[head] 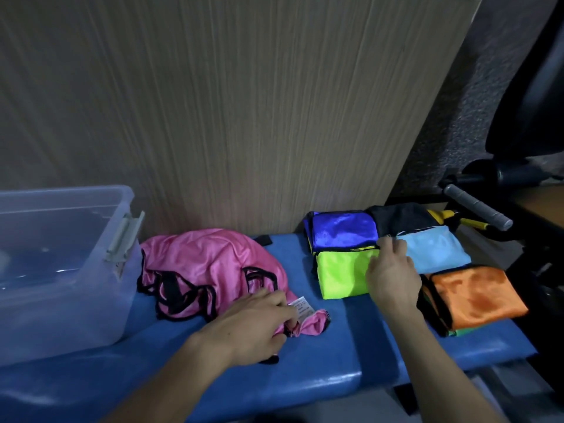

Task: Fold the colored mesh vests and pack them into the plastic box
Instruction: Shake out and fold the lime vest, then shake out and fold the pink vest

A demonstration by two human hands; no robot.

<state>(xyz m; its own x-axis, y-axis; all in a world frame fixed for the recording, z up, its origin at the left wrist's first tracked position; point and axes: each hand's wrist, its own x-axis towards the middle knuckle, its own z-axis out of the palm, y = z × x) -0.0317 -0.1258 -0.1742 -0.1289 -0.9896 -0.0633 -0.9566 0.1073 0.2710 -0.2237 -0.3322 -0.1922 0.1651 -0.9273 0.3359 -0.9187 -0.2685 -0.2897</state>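
- The left hand (pixel 256 322) has its fingers curled into the near hem of the pink vest (pixel 207 270), pinching the cloth just by its white care label (pixel 302 307).
- The rest of that vest lies crumpled away from the hand, black-trimmed armholes tangled on top; it is not yet folded.
- The right hand (pixel 392 276) lies flat and relaxed, fingers straight, on the seam where the lime vest (pixel 341 274) meets the light blue one (pixel 436 248).
- Beyond its fingertips sit a royal blue vest (pixel 341 228) and a black one (pixel 399 216); to its outer side, an orange vest (pixel 476 296). All look folded.
- Far past the left hand stands the clear plastic box (pixel 61 270); I cannot tell whether anything is in it.
- Everything rests on a blue padded bench (pixel 305 361).
- The mesh looks light, limp and slick, likely to slide apart. I would take the pink one by its trimmed shoulder edges and lift the folded ones from underneath.
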